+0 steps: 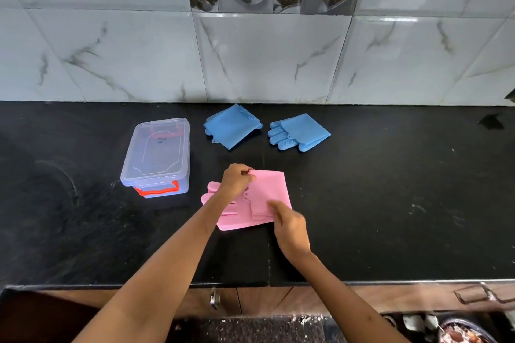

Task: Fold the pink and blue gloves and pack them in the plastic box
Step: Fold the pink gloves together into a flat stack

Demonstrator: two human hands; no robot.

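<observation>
Pink gloves point(269, 192) lie folded over on the black counter point(390, 203) in front of me. My left hand point(237, 179) pinches the far left corner of the folded pink flap. At the near right edge, my right hand point(289, 224) presses on the pink stack. Pink fingers stick out to the left under my left wrist. Two folded blue gloves lie farther back: one point(232, 125) at centre, the other point(299, 132) to its right with its fingers showing. The clear plastic box point(157, 157), lid on, red handle in front, stands to the left.
A marble-look tiled wall point(250, 58) rises behind the counter. The counter's front edge runs just below my forearms, with wooden cabinet fronts point(264, 301) under it. A dish with food point(462, 333) shows at the bottom right.
</observation>
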